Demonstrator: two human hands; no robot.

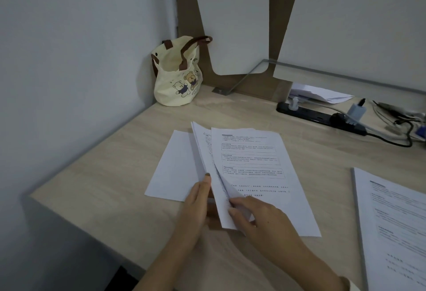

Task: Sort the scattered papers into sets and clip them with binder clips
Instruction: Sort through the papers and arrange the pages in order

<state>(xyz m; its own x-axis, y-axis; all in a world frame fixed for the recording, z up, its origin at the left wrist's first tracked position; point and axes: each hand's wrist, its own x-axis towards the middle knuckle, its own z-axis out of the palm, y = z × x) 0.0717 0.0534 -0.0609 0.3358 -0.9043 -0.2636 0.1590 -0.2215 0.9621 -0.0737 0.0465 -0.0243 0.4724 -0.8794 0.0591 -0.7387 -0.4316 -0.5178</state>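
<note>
A small stack of printed papers [249, 157] lies on the wooden desk [129, 152] in front of me. My left hand [196, 205] holds several raised sheets [202, 150] at their lower edge, thumb pressed against them. My right hand [260, 219] pinches the lower left corner of the top printed sheet. A blank-looking sheet [173, 166] lies flat to the left under the lifted ones. Another stack of printed pages [391, 226] lies at the right edge of the view. No binder clip is visible.
A cream tote bag [177, 76] with bear pictures stands in the back left corner against the wall. A black power strip [320, 115] with plugs and cables runs along the back right, with loose papers [318, 93] behind it. The desk's left edge drops off near the wall.
</note>
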